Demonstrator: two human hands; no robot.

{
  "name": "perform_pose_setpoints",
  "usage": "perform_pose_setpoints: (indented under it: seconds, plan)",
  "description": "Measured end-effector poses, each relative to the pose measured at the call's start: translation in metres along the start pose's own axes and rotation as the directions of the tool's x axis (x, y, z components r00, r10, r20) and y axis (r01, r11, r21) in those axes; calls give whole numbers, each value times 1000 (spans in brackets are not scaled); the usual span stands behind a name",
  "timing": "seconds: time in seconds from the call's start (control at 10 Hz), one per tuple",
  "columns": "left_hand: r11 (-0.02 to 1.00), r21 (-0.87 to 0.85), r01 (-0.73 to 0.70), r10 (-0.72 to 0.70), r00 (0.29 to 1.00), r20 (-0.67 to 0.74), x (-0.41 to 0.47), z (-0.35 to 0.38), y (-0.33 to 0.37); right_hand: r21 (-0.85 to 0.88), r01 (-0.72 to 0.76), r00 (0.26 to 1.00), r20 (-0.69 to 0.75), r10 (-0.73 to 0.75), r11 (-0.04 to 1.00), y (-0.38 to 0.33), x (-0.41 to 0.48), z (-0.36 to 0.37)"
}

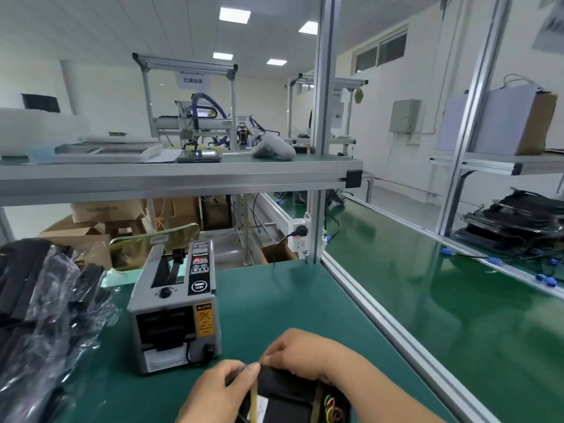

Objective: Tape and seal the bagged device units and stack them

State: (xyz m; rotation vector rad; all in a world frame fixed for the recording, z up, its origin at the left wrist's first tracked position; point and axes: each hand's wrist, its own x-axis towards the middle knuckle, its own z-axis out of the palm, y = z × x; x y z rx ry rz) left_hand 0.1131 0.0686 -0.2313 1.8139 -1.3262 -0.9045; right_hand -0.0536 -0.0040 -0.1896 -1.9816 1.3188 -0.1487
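A black bagged device unit with coloured wires at its right side lies at the bottom centre of the green table. A yellowish tape strip runs down its left part. My left hand pinches the unit's top edge with the tape end. My right hand curls over the same edge from behind. A grey tape dispenser stands just beyond my hands, to the left.
A heap of black units in clear bags fills the table's left side. An aluminium frame rail borders the table on the right, with a glossy green conveyor beyond it. A shelf hangs overhead. Black units are stacked far right.
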Motion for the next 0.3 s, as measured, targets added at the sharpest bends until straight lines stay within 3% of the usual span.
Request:
perform_pose_setpoints:
  seconds: [0.2,0.3]
  plan:
    - [996,40,-80,73,987,143,-4,-19,-5,-76,-21,983,-184,7,997,23,6,11]
    - [997,20,-81,79,995,56,-20,-33,6,53,55,910,-413,-28,997,20,-14,-2]
